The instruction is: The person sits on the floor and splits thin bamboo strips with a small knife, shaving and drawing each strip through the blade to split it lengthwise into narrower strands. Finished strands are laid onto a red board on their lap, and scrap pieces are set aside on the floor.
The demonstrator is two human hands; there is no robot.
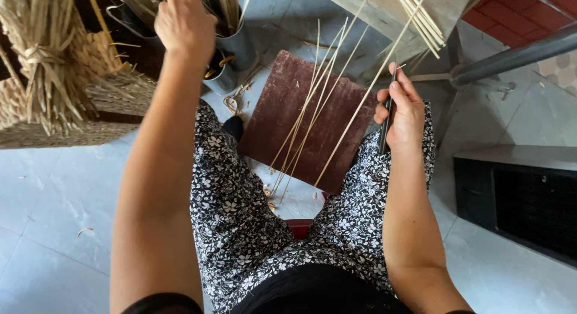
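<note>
My left hand (183,22) reaches forward over the metal cups (240,46) that hold thin straw strips, its fingers spread above them. My right hand (401,109) is closed on a dark slim knife (386,124) whose blade points down toward my knee. Several long pale bamboo strips (318,103) lie slanting across a dark red wooden board (312,124) on the floor between my legs. I am seated, in black-and-white flowered trousers (231,206).
A woven basket with a tied bundle of straw (45,67) stands at the left. More strips rest on a wooden plank (415,13) at the top right. A metal bar (517,55) and a dark box (523,200) are at the right on the grey tile floor.
</note>
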